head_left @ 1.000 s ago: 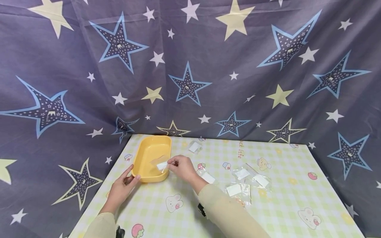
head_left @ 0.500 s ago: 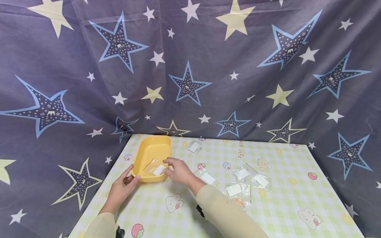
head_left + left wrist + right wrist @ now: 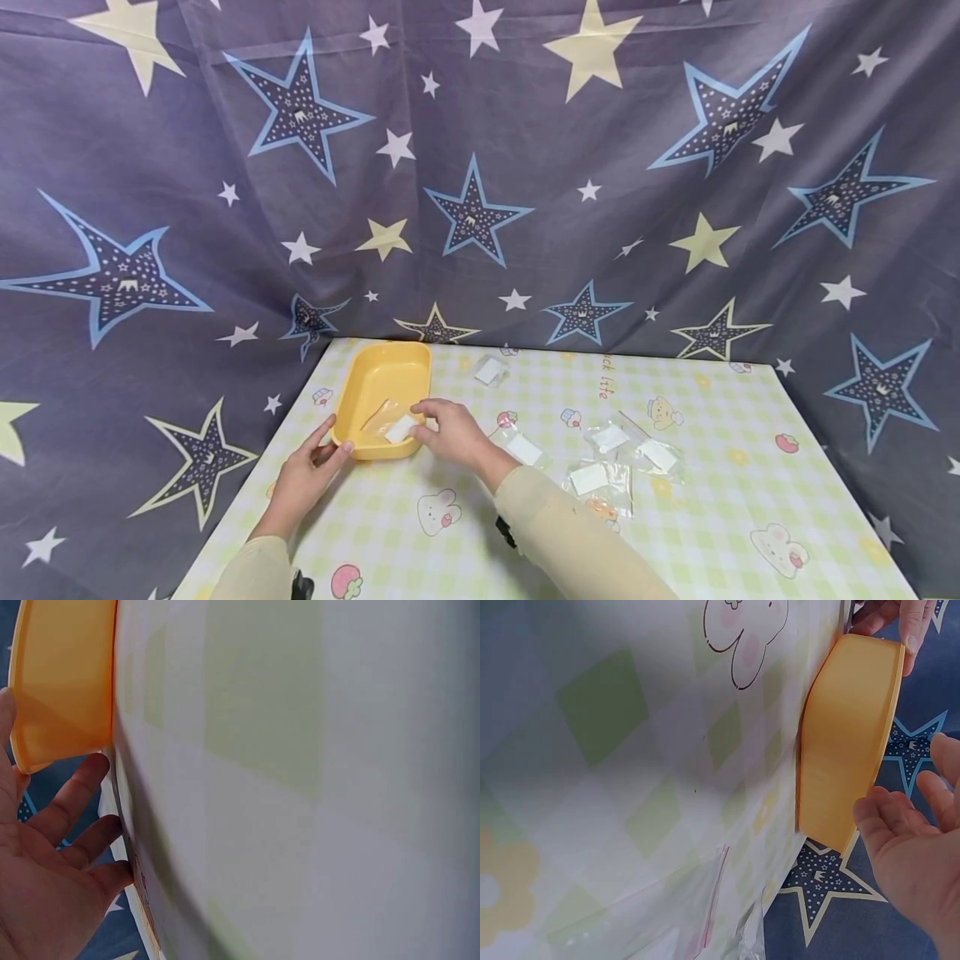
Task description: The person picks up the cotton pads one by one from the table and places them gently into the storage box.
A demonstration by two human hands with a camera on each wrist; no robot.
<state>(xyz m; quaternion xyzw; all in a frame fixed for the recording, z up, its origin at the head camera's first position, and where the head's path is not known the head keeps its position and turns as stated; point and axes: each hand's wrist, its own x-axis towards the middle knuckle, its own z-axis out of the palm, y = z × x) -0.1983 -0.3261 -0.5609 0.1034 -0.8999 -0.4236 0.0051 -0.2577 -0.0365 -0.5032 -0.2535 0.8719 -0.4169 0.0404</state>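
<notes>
At the far left of the table stands a yellow plastic tray (image 3: 390,379). A clear plastic bag with a white label or card (image 3: 400,429) lies inside it, by the near right corner. My left hand (image 3: 302,483) grips the tray's near left corner, thumb at the near rim; its other fingers spread below in the left wrist view. My right hand (image 3: 453,433) is at the tray's right wall, thumb and index apart above the rim. Its lower fingers (image 3: 885,817) touch or nearly touch the outer wall in the right wrist view. Nothing shows between its fingers.
More clear bags with white cards lie on the checked tablecloth (image 3: 525,533): one bag (image 3: 491,371) near the back edge, one bag (image 3: 523,448) under the right forearm, and several bags (image 3: 609,437) further right. A star-patterned curtain (image 3: 480,167) hangs behind.
My right hand has lowered the clear bag into the tray and let it go, its thumb and index parting. For the last half second both hands have stayed put.
</notes>
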